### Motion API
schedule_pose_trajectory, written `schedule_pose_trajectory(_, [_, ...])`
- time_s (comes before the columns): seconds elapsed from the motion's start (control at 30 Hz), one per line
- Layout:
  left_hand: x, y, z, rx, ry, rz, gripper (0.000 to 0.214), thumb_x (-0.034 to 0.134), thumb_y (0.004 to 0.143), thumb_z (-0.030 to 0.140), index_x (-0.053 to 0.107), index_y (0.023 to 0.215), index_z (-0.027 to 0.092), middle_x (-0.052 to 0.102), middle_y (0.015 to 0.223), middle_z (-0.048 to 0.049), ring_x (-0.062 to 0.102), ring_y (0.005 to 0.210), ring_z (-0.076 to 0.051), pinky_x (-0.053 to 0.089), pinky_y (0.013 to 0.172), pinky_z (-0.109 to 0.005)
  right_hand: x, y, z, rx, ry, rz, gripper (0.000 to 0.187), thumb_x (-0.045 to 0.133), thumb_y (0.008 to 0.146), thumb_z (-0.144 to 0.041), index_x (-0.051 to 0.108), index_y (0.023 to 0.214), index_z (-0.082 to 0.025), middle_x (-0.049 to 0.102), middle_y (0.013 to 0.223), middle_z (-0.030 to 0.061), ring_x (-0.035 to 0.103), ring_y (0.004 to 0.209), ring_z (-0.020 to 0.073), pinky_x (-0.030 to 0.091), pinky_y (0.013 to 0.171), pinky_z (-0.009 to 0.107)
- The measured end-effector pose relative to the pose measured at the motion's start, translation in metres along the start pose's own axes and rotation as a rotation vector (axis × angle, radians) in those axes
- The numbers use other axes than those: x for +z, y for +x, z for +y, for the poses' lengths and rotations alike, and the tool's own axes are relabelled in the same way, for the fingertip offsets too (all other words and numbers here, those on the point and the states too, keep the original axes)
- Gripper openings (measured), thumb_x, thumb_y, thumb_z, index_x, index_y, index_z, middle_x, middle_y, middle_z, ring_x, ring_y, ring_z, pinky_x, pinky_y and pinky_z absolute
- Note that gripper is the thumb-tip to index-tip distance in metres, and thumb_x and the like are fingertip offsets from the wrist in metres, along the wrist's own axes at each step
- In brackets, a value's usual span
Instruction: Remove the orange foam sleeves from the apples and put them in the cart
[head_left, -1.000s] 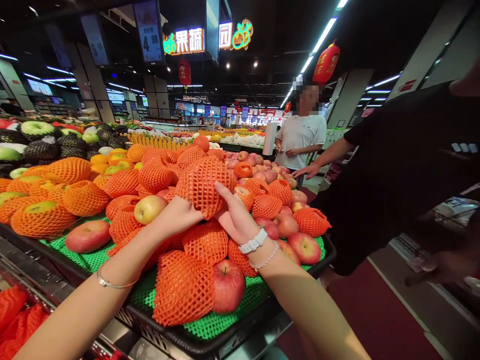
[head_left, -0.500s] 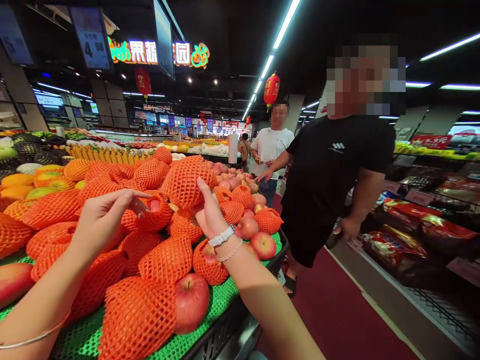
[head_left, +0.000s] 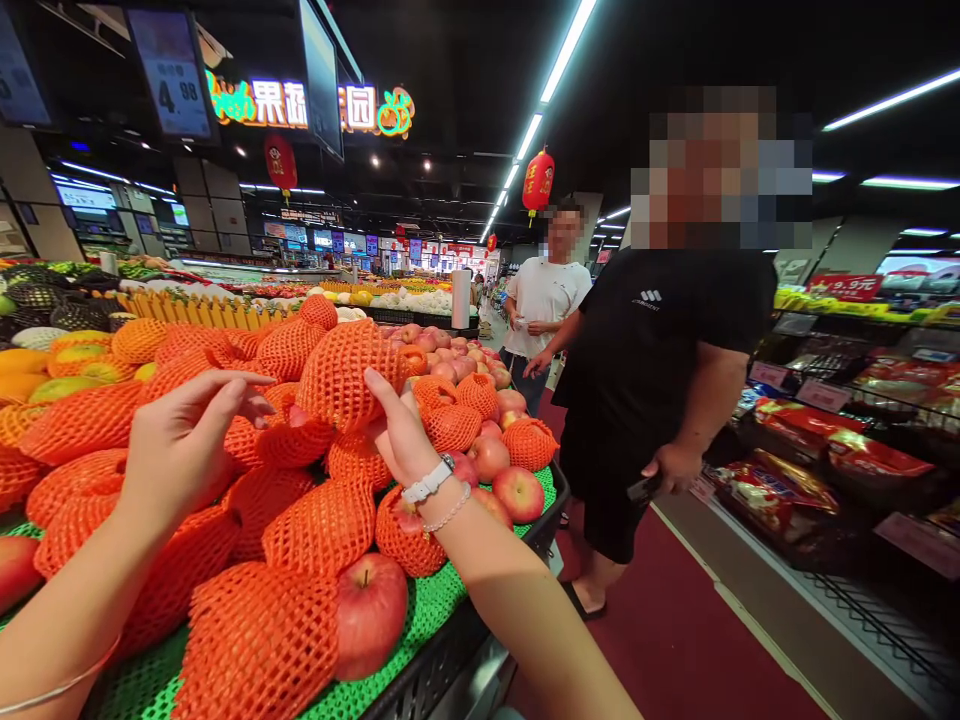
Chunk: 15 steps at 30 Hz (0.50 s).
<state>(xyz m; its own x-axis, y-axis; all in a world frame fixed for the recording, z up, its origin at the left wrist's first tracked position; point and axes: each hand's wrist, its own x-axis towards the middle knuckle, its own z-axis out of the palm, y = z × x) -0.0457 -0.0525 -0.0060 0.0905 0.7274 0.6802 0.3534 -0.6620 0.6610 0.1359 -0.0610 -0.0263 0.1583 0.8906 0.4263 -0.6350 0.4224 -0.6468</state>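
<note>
My right hand (head_left: 397, 430) holds up an apple wrapped in an orange foam net (head_left: 346, 373) over the fruit display, thumb against its side. My left hand (head_left: 184, 440) hovers to the left of it with fingers spread and pointing right, holding nothing. Beneath both hands lies a heap of net-wrapped apples (head_left: 319, 520) and bare red apples (head_left: 371, 610) on a green mesh mat (head_left: 420, 610) in a black crate (head_left: 457, 650). A white watch and a bead bracelet sit on my right wrist.
A person in a black shirt (head_left: 660, 340) stands close on the right in the red-floored aisle (head_left: 675, 640). Behind, a person in a white shirt (head_left: 544, 300) reaches toward the apples. Packaged goods fill shelves (head_left: 847, 460) at right. More fruit stands lie at far left.
My left hand let go of the netted apple and drew back to the left, fingers opening. The view swung right, bringing the person in black closer into sight. My right hand keeps the apple.
</note>
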Motion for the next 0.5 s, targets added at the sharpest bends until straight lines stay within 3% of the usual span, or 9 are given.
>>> schedule_pose_trajectory(0.1, [0.002,0.003,-0.007,0.020,-0.035,0.048,0.026,0.049,0.090,0.043,0.059,0.109,0.027,0.063,0.089,0.0005,0.062,0.082,-0.017,0.050,0.084,-0.032,-0.001,0.000,0.004,0.039,-0.023,0.001,0.072,0.074,0.070,-0.037,0.041,0.133,-0.024,0.057,0.133,0.0061,0.058,0.118,0.0200,0.039,0.111,0.044])
schedule_pose_trajectory(0.27, [0.007,0.008,-0.017,0.116,-0.054,-0.095,0.039,0.043,0.092,0.047,0.047,0.127,0.029,0.053,0.129,-0.0050,0.054,0.115,-0.024,0.046,0.099,-0.037,0.000,-0.003,0.010,0.063,-0.050,-0.054,0.080,0.076,0.068,-0.035,0.036,0.136,-0.022,0.061,0.128,0.0059,0.059,0.118,0.0211,0.037,0.112,0.047])
schedule_pose_trajectory(0.4, [0.012,0.008,-0.017,0.125,0.063,-0.211,0.048,0.038,0.091,0.050,0.038,0.135,0.030,0.039,0.147,-0.0035,0.040,0.133,-0.026,0.031,0.114,-0.040,0.002,-0.006,0.014,0.061,-0.117,-0.093,0.064,0.077,0.067,-0.037,0.049,0.123,-0.023,0.064,0.123,0.0035,0.060,0.116,0.0208,0.038,0.112,0.046])
schedule_pose_trajectory(0.5, [0.013,0.006,-0.016,0.122,0.101,-0.234,0.051,0.038,0.090,0.051,0.035,0.137,0.031,0.037,0.149,-0.0024,0.039,0.134,-0.026,0.030,0.114,-0.041,0.003,-0.007,0.014,0.075,-0.132,-0.079,0.058,0.078,0.065,-0.037,0.054,0.116,-0.024,0.067,0.117,0.0012,0.061,0.114,0.0198,0.040,0.111,0.044])
